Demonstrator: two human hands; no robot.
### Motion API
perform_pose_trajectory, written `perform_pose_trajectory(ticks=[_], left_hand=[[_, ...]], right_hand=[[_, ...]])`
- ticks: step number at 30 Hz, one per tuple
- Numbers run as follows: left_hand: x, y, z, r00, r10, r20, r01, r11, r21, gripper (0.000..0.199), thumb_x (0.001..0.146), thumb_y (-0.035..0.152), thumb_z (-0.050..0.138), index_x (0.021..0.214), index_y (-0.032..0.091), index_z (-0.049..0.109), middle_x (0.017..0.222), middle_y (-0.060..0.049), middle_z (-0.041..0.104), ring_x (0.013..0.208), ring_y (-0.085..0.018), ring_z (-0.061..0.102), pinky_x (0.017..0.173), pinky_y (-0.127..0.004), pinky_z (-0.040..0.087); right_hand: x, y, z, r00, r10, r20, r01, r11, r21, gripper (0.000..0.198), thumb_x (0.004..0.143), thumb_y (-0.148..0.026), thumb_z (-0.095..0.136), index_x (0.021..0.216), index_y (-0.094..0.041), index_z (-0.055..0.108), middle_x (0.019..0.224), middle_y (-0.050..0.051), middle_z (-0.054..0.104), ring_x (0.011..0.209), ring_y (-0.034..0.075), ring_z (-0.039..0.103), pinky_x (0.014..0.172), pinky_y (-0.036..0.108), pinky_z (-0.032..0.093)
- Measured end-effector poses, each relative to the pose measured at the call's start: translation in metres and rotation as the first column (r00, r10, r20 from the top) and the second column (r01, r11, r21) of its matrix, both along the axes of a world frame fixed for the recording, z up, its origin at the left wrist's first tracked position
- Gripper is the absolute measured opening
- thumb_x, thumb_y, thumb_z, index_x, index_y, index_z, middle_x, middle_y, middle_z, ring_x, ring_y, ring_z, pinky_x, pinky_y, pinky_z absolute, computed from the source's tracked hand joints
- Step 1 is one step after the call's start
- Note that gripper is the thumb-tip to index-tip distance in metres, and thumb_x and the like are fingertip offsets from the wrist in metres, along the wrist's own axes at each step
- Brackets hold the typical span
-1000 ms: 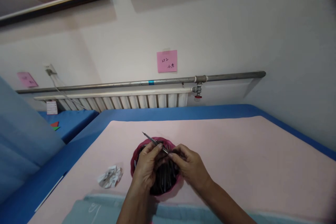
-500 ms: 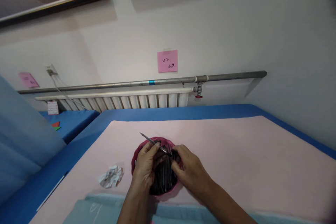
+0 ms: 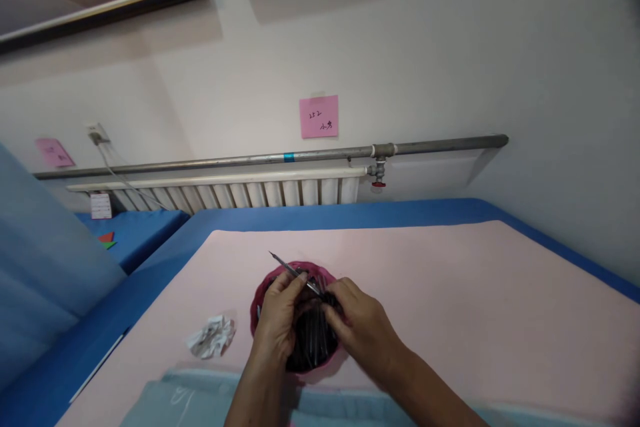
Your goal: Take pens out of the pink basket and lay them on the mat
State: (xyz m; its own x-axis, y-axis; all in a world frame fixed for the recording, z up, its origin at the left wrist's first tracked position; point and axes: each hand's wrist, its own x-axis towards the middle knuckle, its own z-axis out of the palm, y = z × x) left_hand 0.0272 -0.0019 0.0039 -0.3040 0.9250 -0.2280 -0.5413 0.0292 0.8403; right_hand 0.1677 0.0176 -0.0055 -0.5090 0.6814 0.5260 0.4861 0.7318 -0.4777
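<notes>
My left hand [image 3: 277, 310] pinches a slim pen [image 3: 286, 267] between thumb and fingers, its pointed tip aimed up and to the left. At the pen's dark lower end, my right hand [image 3: 353, 310] is closed, thumb and fingers pressed together. Something dark shows by the right fingertips, and I cannot make out whether it is part of the pen. Both hands are over a dark pink basket [image 3: 255, 300] with a wavy rim. Several dark, slender sticks like pens or refills [image 3: 311, 337] lie in it, partly hidden by the hands.
A crumpled white tissue [image 3: 213, 337] lies left of the basket on the pink sheet [image 3: 450, 300]. Light-blue folded cloth [image 3: 200, 400] lies along the near edge. A thin white stick [image 3: 100, 363] rests at the left. Behind the blue bed [image 3: 325, 215] are a radiator [image 3: 250, 193] and pipe [image 3: 440, 145].
The pen and my left hand have shifted slightly to the right. My right fingers have moved a little left along the pen's lower end. Everything else looks the same.
</notes>
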Motion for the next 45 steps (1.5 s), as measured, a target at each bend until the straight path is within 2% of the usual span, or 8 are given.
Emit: perform_pose_trajectory(ticks=[4, 10, 13, 18, 24, 29, 35, 45], left_hand=[[0.0015, -0.0009, 0.0015, 1.0, -0.007, -0.02, 0.007, 1.0, 0.004, 0.029, 0.059, 0.027, 0.073, 0.081, 0.013, 0.059, 0.07, -0.003, 0.066, 0.061, -0.012, 0.06, 0.056, -0.023, 0.047], [0.0059, -0.0013, 0.0042, 0.999, -0.013, -0.03, 0.013, 1.0, 0.015, 0.029, 0.059, 0.026, 0.073, 0.08, 0.013, 0.059, 0.069, -0.002, 0.065, 0.059, -0.011, 0.059, 0.054, -0.021, 0.045], [0.0068, -0.0013, 0.0039, 0.999, -0.012, -0.034, 0.013, 1.0, 0.024, 0.029, 0.058, 0.027, 0.073, 0.08, 0.013, 0.059, 0.07, -0.002, 0.065, 0.059, -0.011, 0.059, 0.054, -0.021, 0.045], [0.0062, -0.0013, 0.0016, 0.999, -0.017, -0.036, 0.018, 0.999, 0.037, 0.028, 0.058, 0.027, 0.073, 0.078, 0.014, 0.059, 0.067, 0.0, 0.064, 0.058, -0.01, 0.057, 0.055, -0.021, 0.044], [0.0062, -0.0004, 0.0011, 0.998, -0.021, -0.065, 0.024, 0.999, 0.041, 0.027, 0.058, 0.028, 0.073, 0.078, 0.014, 0.06, 0.069, 0.0, 0.064, 0.06, -0.011, 0.056, 0.058, -0.022, 0.044], [0.0057, -0.0001, -0.0008, 0.995, -0.031, -0.093, 0.035, 0.998, 0.044, 0.027, 0.058, 0.03, 0.073, 0.077, 0.015, 0.061, 0.069, 0.0, 0.063, 0.06, -0.011, 0.056, 0.059, -0.023, 0.043], [0.0055, 0.0006, -0.0037, 0.995, -0.021, -0.099, 0.027, 0.998, 0.061, 0.026, 0.057, 0.03, 0.073, 0.074, 0.014, 0.061, 0.067, 0.0, 0.062, 0.059, -0.01, 0.054, 0.06, -0.023, 0.042], [0.0084, -0.0013, -0.004, 0.977, -0.056, -0.204, 0.072, 0.995, 0.071, 0.018, 0.063, 0.028, 0.068, 0.075, 0.016, 0.063, 0.066, 0.002, 0.061, 0.06, -0.01, 0.053, 0.059, -0.021, 0.04]], right_hand=[[-0.0001, 0.0005, -0.0016, 0.999, 0.015, 0.034, -0.016, 1.0, 0.011, 0.013, 0.087, -0.018, 0.039, 0.085, -0.019, 0.052, 0.08, 0.004, 0.057, 0.074, 0.016, 0.055, 0.065, 0.028, 0.044], [-0.0013, -0.0002, -0.0021, 0.998, -0.039, 0.05, 0.035, 0.997, 0.074, 0.004, 0.082, -0.018, 0.047, 0.082, -0.019, 0.051, 0.082, 0.004, 0.056, 0.075, 0.017, 0.054, 0.065, 0.028, 0.043], [-0.0019, 0.0002, -0.0024, 0.998, -0.021, 0.06, 0.015, 0.996, 0.089, 0.014, 0.086, -0.017, 0.04, 0.078, -0.019, 0.05, 0.076, 0.003, 0.056, 0.07, 0.015, 0.053, 0.062, 0.027, 0.041], [-0.002, 0.0014, -0.0044, 0.992, -0.079, 0.101, 0.068, 0.992, 0.105, 0.002, 0.08, -0.02, 0.051, 0.08, -0.019, 0.05, 0.082, 0.005, 0.056, 0.074, 0.018, 0.051, 0.065, 0.03, 0.041], [-0.0023, 0.0017, -0.0069, 0.99, -0.063, 0.128, 0.042, 0.986, 0.16, 0.011, 0.085, -0.019, 0.044, 0.077, -0.019, 0.051, 0.077, 0.004, 0.056, 0.07, 0.017, 0.049, 0.064, 0.03, 0.038], [-0.0017, 0.0006, -0.005, 0.982, -0.108, 0.153, 0.086, 0.986, 0.145, 0.003, 0.081, -0.02, 0.05, 0.079, -0.018, 0.05, 0.083, 0.006, 0.055, 0.075, 0.019, 0.048, 0.067, 0.032, 0.038], [-0.0027, -0.0006, -0.0065, 0.988, -0.052, 0.147, 0.028, 0.987, 0.157, 0.012, 0.083, -0.014, 0.043, 0.073, -0.018, 0.048, 0.075, 0.005, 0.055, 0.069, 0.018, 0.046, 0.064, 0.031, 0.036], [-0.0053, -0.0026, -0.0034, 0.994, -0.083, 0.073, 0.082, 0.997, 0.013, 0.004, 0.079, -0.018, 0.049, 0.075, -0.019, 0.049, 0.078, 0.004, 0.056, 0.071, 0.017, 0.051, 0.062, 0.028, 0.039]])
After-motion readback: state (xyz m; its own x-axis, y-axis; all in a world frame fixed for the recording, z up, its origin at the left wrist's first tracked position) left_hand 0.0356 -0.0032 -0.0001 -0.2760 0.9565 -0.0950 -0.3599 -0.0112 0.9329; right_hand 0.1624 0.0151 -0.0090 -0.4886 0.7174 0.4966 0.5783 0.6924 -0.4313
